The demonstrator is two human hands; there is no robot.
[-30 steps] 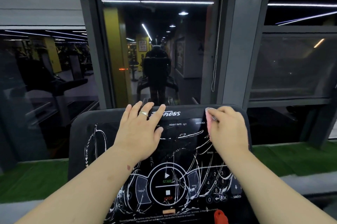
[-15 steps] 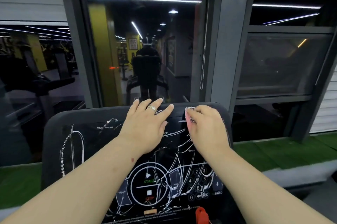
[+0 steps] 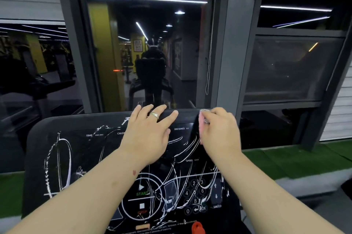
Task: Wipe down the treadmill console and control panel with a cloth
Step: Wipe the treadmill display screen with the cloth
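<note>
The treadmill console (image 3: 57, 157) is a broad, glossy black slab with rounded upper corners, its face crossed by thin white looping smears over printed labels, a round START/STOP ring (image 3: 142, 198) and a number keypad (image 3: 194, 193). The left hand (image 3: 147, 136) lies flat with fingers spread on the upper middle of the panel, fingertips reaching the top rim, a banded metal ring (image 3: 154, 115) on one finger. The right hand (image 3: 219, 133) curls around a small pink cloth (image 3: 201, 123) with a soft, nubbly look, pressed against the console's upper right corner; most of the cloth is hidden under the fingers. A red plastic safety clip (image 3: 198, 227) sits at the bottom edge. Behind stand grey window frames (image 3: 226, 43) and dark reflective glass
</note>
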